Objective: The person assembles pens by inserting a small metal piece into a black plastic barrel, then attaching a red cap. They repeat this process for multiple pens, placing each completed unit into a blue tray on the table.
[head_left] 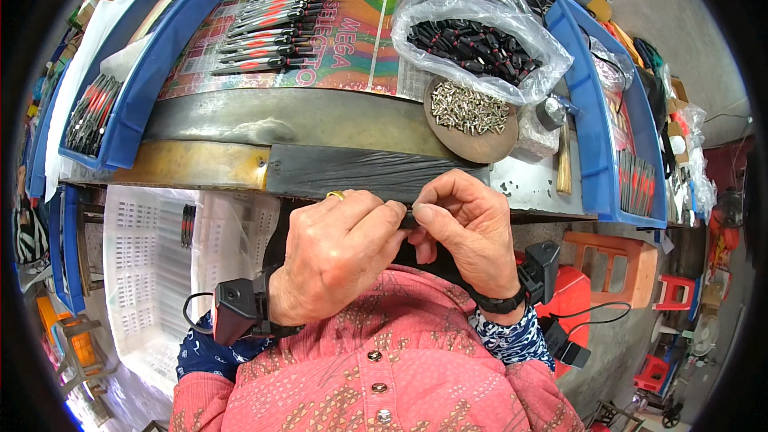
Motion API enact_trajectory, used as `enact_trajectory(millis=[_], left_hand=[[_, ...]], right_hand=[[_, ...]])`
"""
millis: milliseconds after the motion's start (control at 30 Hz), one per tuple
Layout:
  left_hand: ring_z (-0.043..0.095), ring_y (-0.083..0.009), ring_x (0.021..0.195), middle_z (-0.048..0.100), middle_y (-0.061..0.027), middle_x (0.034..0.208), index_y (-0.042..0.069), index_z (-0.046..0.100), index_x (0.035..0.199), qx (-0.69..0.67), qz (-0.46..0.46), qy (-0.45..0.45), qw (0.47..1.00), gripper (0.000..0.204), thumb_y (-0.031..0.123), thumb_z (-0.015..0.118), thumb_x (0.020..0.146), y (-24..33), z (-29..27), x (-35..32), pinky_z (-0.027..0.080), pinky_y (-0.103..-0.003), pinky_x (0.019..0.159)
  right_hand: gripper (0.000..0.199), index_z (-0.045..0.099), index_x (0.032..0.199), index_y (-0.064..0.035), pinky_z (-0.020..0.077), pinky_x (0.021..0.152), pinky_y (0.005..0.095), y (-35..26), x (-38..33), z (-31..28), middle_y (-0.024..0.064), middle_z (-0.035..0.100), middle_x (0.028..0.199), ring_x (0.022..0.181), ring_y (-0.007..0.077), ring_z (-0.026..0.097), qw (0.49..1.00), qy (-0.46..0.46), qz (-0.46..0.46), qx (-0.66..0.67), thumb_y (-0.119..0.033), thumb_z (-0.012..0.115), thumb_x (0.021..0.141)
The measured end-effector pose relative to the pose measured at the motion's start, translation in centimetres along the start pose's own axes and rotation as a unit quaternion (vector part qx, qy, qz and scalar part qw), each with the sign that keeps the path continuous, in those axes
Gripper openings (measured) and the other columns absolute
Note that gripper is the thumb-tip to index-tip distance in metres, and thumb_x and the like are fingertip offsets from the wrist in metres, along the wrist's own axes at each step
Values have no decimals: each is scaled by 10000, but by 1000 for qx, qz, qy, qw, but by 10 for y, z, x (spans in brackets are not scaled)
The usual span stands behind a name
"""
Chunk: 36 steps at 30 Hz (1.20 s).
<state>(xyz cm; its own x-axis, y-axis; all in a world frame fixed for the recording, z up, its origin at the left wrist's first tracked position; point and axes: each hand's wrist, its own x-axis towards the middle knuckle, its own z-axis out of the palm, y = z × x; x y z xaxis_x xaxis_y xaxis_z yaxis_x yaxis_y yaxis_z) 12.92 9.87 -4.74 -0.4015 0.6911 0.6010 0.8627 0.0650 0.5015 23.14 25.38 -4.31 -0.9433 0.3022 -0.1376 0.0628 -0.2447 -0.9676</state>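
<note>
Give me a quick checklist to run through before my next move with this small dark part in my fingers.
1. Small dark part pinched by both hands: ok.
2. Left hand fingertips on it: ok.
3. Right hand fingertips on it: ok.
4. Part's alignment: cannot tell, fingers hide it.
5. Round dish of silvery screws on the bench: ok.
6. Clear bag of black-and-red pieces open beside the dish: ok.

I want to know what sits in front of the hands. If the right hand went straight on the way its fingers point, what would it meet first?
The right hand points left, so it would first meet the left hand, already touching around the small dark part.
</note>
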Motion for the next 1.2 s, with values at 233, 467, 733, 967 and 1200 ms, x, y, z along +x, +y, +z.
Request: enact_trajectory(millis=[233,467,733,967,1200], left_hand=[[640,-253,620,646,-88,751,25,673,887,-4,-3,0,1000,229,-3,763,678,1,1,5,493,-343,552],[643,-269,650,649,-100,765,16,673,899,-7,-13,-6,1000,250,4,779,674,1,-5,10,499,-349,586],[606,-283,636,590,-95,733,26,650,905,5,-26,-6,1000,251,31,765,683,-8,-10,11,485,-376,575],[600,-275,627,606,-96,735,19,652,904,3,-41,-14,999,247,21,770,687,-12,-10,12,470,-366,562],[549,-229,542,598,-87,703,19,662,902,-6,-42,-5,999,246,5,782,687,-15,-6,13,426,-333,496]], right_hand=[[81,608,958,5,513,528,192,1,0,3,42,647,825,658,52,606,999,18,-47,-6,-54,658,933],[101,656,958,25,491,611,221,-14,0,-12,45,673,834,681,77,605,961,90,-142,-218,-50,689,898],[264,678,999,-8,454,751,423,-18,33,-49,123,613,908,868,326,550,720,165,-335,-585,-143,757,786],[372,674,1021,2,454,778,427,-9,38,-50,140,595,959,906,336,528,692,170,-323,-623,-210,793,739],[361,677,1015,-10,423,787,426,-13,39,-51,135,590,954,892,335,517,710,160,-304,-614,-291,750,801]])
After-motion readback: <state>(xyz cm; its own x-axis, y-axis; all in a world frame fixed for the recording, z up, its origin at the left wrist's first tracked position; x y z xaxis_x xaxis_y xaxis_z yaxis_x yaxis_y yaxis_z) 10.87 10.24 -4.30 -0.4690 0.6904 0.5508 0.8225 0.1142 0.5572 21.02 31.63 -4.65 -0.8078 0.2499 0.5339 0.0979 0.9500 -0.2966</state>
